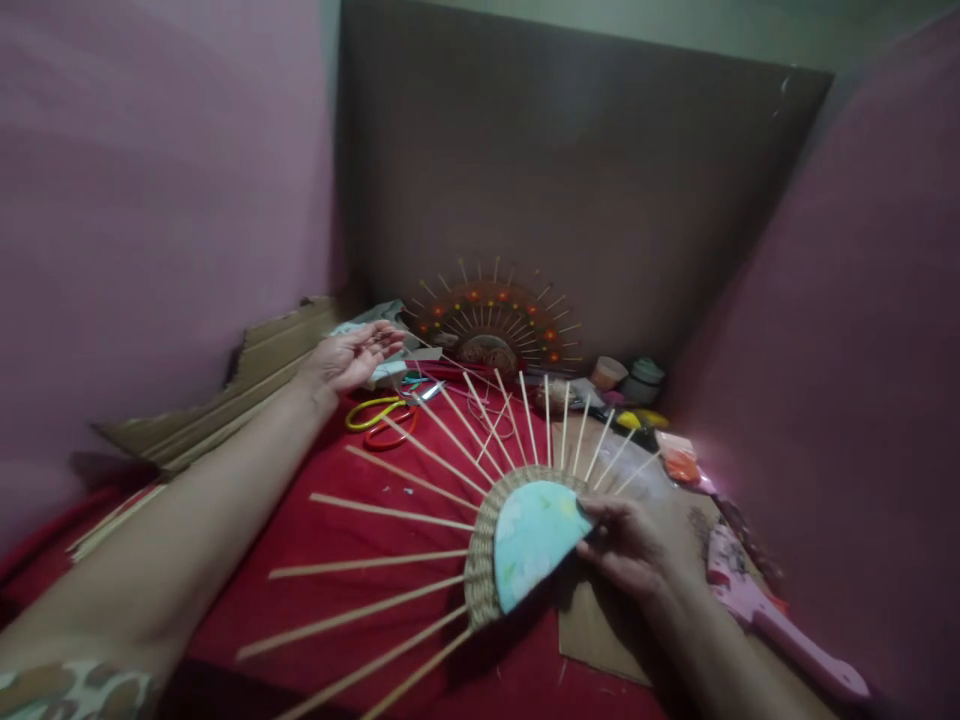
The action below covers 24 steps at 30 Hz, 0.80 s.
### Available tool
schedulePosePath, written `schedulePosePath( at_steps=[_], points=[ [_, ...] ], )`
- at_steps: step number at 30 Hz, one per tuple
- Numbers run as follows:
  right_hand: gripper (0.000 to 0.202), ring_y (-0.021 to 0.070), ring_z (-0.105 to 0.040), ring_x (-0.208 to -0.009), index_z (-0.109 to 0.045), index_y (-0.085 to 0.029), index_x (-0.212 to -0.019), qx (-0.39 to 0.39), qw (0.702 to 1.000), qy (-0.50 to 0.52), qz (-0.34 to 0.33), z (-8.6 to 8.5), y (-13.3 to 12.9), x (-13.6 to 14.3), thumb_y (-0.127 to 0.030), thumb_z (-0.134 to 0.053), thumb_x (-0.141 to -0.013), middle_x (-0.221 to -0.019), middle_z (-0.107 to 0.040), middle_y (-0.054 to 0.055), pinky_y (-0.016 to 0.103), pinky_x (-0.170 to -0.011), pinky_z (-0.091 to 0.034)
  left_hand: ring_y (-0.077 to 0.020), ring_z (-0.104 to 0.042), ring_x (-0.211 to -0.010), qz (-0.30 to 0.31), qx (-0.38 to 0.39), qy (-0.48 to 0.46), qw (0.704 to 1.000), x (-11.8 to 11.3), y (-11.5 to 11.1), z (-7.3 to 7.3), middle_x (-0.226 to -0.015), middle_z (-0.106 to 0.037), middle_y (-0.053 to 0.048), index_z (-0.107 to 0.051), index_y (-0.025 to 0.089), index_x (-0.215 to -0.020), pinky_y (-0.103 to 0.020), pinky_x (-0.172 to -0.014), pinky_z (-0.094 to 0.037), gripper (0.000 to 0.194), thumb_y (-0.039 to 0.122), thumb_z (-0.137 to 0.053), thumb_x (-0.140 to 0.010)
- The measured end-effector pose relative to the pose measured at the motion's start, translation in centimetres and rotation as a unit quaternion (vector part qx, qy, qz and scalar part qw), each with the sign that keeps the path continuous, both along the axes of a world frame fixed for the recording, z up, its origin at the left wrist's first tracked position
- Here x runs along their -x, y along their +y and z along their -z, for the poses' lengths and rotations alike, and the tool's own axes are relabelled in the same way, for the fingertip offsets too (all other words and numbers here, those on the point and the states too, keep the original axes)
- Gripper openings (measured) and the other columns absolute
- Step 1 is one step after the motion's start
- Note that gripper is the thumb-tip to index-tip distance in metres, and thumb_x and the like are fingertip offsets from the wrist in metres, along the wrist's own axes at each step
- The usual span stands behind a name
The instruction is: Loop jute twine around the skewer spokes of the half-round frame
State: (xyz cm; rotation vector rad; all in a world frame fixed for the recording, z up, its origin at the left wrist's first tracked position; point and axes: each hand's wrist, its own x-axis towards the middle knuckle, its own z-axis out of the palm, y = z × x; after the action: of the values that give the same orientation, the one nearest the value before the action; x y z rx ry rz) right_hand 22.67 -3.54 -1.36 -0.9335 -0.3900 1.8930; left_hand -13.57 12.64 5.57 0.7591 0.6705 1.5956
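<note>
My right hand grips the straight edge of a half-round fan frame, thumb on its light blue patterned centre. A band of woven twine curves round that centre. Thin wooden sticks fan outward from it. Raised beyond the sticks at the left, my left hand is turned palm up, its fingers partly curled together. From its fingertips a thin strand of twine runs right toward the stick tips; the exact grip is blurred. Scissors with yellow and red handles lie just below this hand.
A finished-looking decorated fan stands against the back board. Cardboard leans at the left; another piece lies under my right hand. A pink glue gun, small packets and jars sit on the right of the red cloth.
</note>
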Motion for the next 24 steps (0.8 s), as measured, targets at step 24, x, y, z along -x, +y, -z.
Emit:
schedulePosePath(
  at_steps=[24],
  points=[
    [0.017,0.0258,-0.072,-0.075,-0.062,0.001,-0.087,-0.003,0.996,-0.02,-0.082,-0.3,-1.9,2.1,-0.015,-0.061,-0.08,-0.083,-0.07,0.022,0.03,-0.066,-0.059,-0.0208,-0.067,-0.092,0.157,-0.257,0.18,0.936,-9.1,-6.6,-7.6,-0.086,-0.07,-0.006,-0.064,0.009,-0.098,-0.038,-0.093,-0.049,0.022,0.006,-0.057,-0.078]
  ],
)
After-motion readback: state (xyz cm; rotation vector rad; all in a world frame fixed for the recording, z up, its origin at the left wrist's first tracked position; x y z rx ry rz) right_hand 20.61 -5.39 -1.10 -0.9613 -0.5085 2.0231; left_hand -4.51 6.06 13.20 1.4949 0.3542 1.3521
